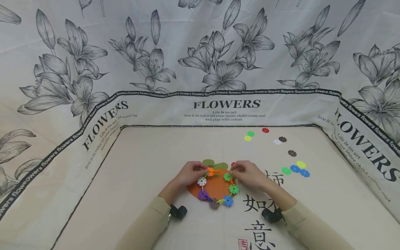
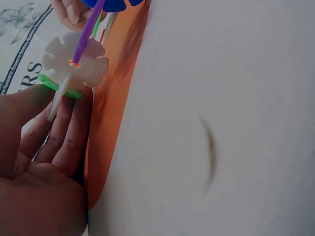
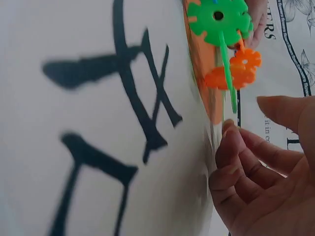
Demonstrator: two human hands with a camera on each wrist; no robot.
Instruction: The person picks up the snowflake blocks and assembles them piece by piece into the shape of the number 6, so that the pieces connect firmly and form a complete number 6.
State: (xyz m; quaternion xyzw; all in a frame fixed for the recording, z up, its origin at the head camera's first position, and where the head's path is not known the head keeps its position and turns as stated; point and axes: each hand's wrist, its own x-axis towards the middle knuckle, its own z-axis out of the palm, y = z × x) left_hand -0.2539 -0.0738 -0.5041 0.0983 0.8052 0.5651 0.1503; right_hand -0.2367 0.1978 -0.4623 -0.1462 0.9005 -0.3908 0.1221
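A ring-shaped chain of notched plastic snowflake discs (image 1: 234, 189) in green, blue, brown, purple, white and orange stands over an orange persimmon print. At its upper left, my left hand (image 1: 191, 173) pinches a green disc (image 2: 75, 92) between thumb and fingers, beside a white disc (image 2: 66, 61). My right hand (image 1: 248, 173) is at the chain's upper right, near a green disc (image 3: 219, 19) and orange discs (image 3: 231, 76). In the right wrist view, its thumb and bent fingers are apart, with no disc visible between them.
Loose discs lie to the far right: a red one (image 1: 265, 130), a brown one (image 1: 292, 153), blue (image 1: 294, 168) and several others. Another red disc (image 1: 232, 164) sits behind my right fingers. A flower-printed cloth wall (image 1: 226, 119) edges the table.
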